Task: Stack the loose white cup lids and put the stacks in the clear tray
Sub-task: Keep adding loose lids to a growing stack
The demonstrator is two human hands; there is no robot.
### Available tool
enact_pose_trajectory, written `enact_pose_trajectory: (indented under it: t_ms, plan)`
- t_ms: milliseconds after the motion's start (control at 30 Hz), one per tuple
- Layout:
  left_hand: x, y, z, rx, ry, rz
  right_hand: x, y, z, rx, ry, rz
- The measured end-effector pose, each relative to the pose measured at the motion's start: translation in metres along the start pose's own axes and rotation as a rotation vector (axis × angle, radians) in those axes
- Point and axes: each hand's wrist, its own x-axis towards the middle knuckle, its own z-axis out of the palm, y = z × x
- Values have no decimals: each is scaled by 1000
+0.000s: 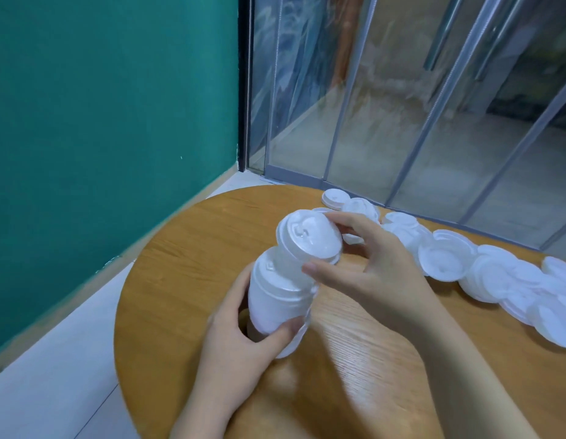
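Observation:
My left hand grips a tall stack of white cup lids from below, held tilted above the round wooden table. A single white lid sits over the top of the stack, pinched at its rim between the thumb and fingers of my right hand. Several loose white lids lie in a row along the table's far right side, overlapping one another. No clear tray is in view.
A teal wall stands to the left and glass panels with metal frames run behind the table. Pale floor shows beyond the table's left edge.

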Motion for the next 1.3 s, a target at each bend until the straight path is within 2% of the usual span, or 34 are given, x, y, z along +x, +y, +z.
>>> enact_pose_trajectory:
  t_ms: [400,667,867,967,1100,1300]
  plan:
    - [1,-2,0,7,9,-2,-19,-4,18,-131,-108,-44]
    - [1,-3,0,21,9,12,-23,-1,21,-102,-87,-50]
    - [1,-1,0,21,23,11,-19,2,4,0,-187,-35]
    - [2,-2,1,30,15,16,1,17,-15,76,-75,-3]
    - [3,-2,2,24,13,20,44,67,-12,-97,106,63]
    - [3,-2,2,12,4,14,95,111,26,-375,-27,21]
